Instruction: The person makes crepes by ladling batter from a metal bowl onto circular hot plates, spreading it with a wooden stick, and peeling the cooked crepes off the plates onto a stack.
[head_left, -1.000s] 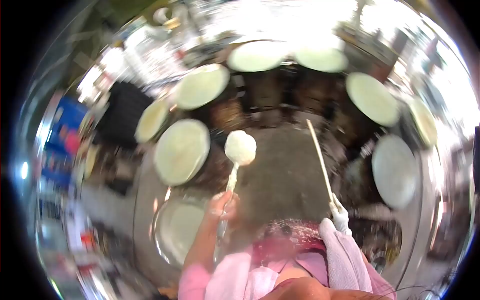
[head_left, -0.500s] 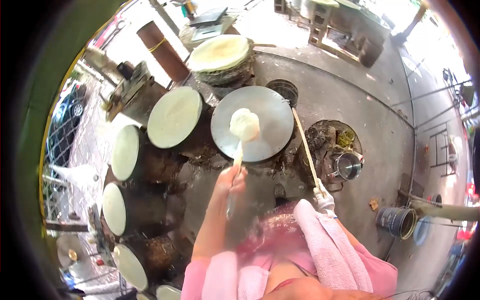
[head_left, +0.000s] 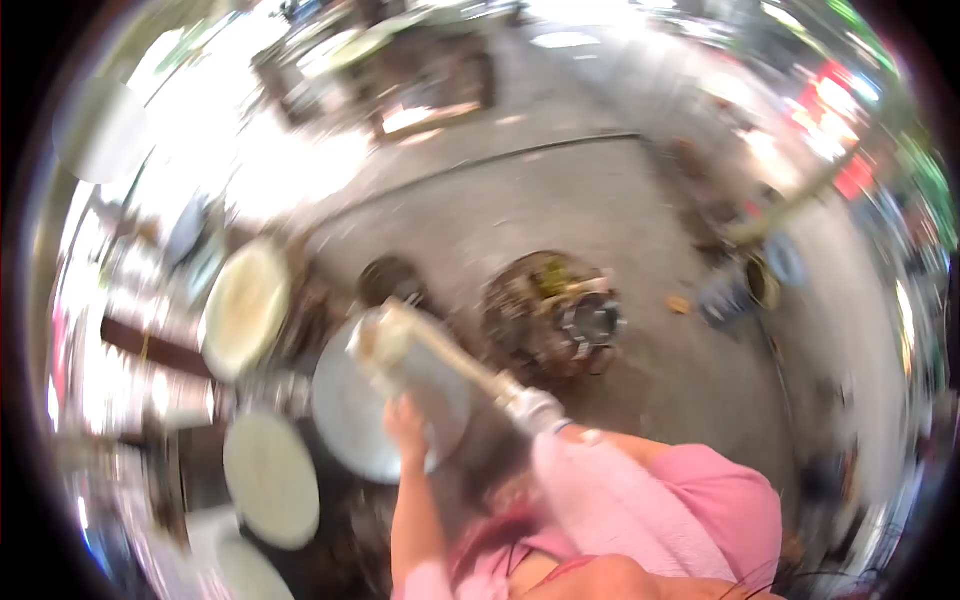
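Stick [head_left: 455, 358] now crosses to pale lump [head_left: 380, 340], well apart half second ago; both seem in joint use over round plate [head_left: 342, 420], just beyond left hand [head_left: 406, 428], which grips lump's handle [head_left: 382, 381]
Right hand [head_left: 537, 408], gloved, clasps stick
Pot [head_left: 592, 319] beyond it, bucket [head_left: 738, 293] well right; contents too blurred
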